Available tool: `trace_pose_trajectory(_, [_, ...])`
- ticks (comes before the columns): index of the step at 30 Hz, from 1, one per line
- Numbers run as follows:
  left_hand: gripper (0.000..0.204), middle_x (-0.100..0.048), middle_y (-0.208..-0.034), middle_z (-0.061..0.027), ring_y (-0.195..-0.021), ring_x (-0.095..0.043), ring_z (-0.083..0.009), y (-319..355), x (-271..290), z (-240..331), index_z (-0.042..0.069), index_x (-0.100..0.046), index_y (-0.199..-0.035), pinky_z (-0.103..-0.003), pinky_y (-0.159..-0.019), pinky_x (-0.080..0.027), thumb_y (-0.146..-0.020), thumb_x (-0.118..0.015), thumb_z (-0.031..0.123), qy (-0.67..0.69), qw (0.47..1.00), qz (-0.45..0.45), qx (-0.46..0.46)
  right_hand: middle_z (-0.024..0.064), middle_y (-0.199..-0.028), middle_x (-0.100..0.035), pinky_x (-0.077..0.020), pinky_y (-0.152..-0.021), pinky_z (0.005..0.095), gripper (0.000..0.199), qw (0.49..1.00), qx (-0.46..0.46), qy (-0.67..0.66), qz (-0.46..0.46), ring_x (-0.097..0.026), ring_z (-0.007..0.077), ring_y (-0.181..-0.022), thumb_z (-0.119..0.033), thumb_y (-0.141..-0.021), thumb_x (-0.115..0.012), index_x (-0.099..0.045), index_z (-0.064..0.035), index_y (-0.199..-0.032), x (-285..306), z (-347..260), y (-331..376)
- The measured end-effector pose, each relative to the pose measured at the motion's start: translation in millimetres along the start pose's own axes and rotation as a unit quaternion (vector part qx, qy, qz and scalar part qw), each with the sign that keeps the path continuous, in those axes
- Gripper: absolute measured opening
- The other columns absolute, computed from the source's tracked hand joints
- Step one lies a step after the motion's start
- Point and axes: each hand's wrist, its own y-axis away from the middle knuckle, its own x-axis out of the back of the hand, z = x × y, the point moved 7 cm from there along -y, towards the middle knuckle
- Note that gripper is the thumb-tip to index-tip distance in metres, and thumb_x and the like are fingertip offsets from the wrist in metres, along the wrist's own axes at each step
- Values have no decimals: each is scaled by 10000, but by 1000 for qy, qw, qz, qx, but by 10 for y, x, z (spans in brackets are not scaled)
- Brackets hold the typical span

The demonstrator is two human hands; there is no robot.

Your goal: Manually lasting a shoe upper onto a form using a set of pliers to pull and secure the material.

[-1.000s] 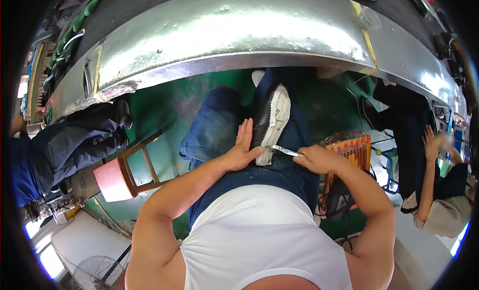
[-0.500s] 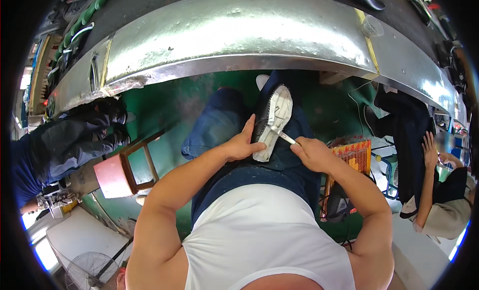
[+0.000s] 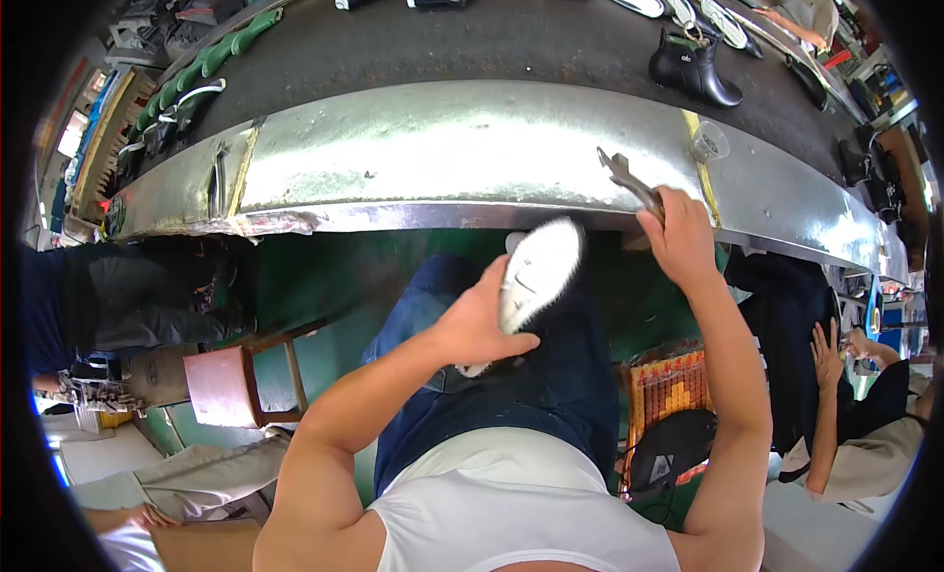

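Observation:
My left hand (image 3: 479, 321) grips a shoe with a white sole (image 3: 531, 274), sole turned up, over my blue-jeaned lap. My right hand (image 3: 680, 233) is raised to the edge of the shiny metal bench (image 3: 442, 159) and holds a small metal tool (image 3: 625, 179) whose tip rests over the bench top. The shoe is blurred by motion.
A dark conveyor belt (image 3: 492, 41) behind the bench carries a black ankle boot (image 3: 694, 68) and other shoes. A wooden stool (image 3: 236, 380) stands at lower left beside a seated person's dark legs (image 3: 128, 297). Another person (image 3: 865, 415) sits at right, near an orange crate (image 3: 669, 390).
My right hand has lifted away from the shoe, carrying the tool up to the bench edge. My left hand has raised the shoe off my lap.

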Motion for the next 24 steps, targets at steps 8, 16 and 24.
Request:
trace_pose_trajectory(8, [706, -556, -1344, -208, -1195, -577, -401, -333, 342, 320, 53, -434, -1431, -565, -903, -536, -1014, -319, 609, 731, 678, -77, -16, 155, -1032, -628, -445, -902, 456, 399, 999, -26, -22, 10, -586, 365, -1000, -322, -869, -697, -587, -19, -1105, -305, 319, -393])
trace_pose_trajectory(16, [732, -566, -1297, -231, -1190, -578, -409, -695, 627, 396, 40, -451, -1415, -577, -926, -527, -1014, -280, 628, 721, 692, -13, -34, 166, -1024, -632, -446, -901, 461, 430, 999, -28, -23, 28, -583, 369, -998, -348, -878, -687, -586, -9, -1124, -307, 365, -413])
trace_pose_trajectory(24, [1119, -424, -1430, -299, -1350, -429, -384, -495, 893, 290, -121, -194, -1471, -458, -1128, -338, -753, -822, 465, -85, 927, 318, -180, 185, -1028, -623, -448, -874, 468, 443, 999, -38, -23, 27, -582, 389, -985, -367, -872, -689, -584, -13, -1117, -324, 407, -381])
